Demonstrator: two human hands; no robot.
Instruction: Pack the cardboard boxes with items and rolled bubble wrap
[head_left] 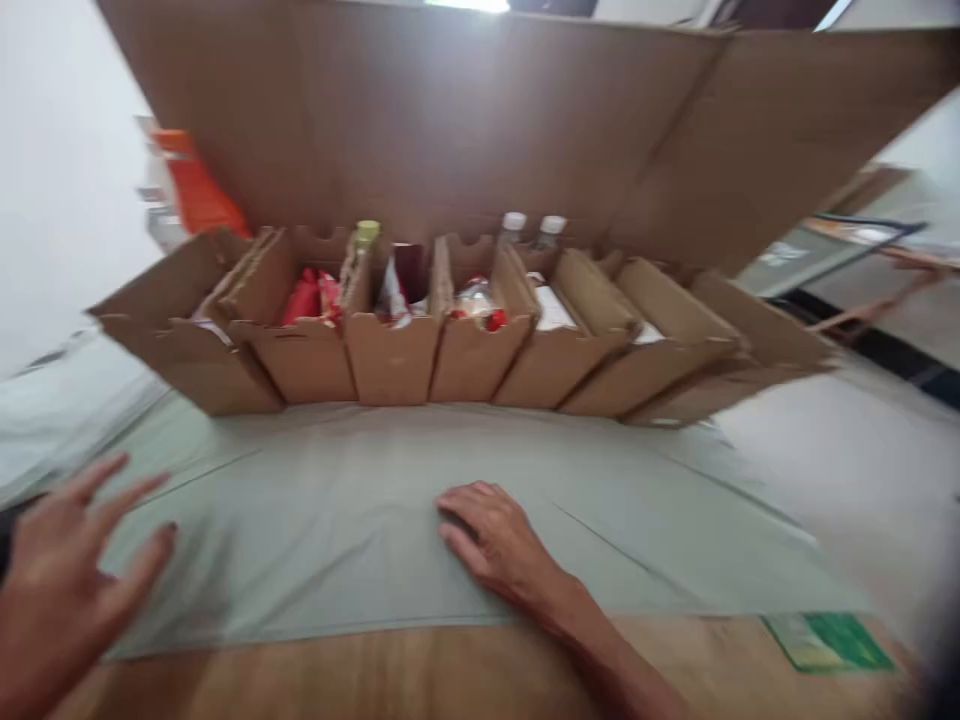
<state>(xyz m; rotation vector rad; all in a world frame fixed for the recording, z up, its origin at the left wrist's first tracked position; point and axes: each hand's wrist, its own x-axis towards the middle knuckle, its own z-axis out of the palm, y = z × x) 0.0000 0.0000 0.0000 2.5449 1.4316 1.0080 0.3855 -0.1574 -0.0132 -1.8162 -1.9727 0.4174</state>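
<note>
My left hand (64, 575) hovers at the lower left with its fingers spread, holding nothing, just over the left edge of a pale grey-green cloth (360, 500). My right hand (495, 540) lies palm down on the middle of the cloth, fingers curled slightly, nothing visible in it. Behind the cloth stands a long cardboard box (390, 365) split into several compartments, its big lid (450, 110) raised behind. The compartments hold red packets (307, 295), a bottle with a yellow-green cap (366, 235), a dark red item (411, 270) and two clear bottles with white caps (532, 228).
The cloth lies on a wooden table (375, 675). A green and white card (829, 640) rests at the lower right. An orange object (196, 185) stands behind the box at the left. White sheeting (840, 460) spreads to the right.
</note>
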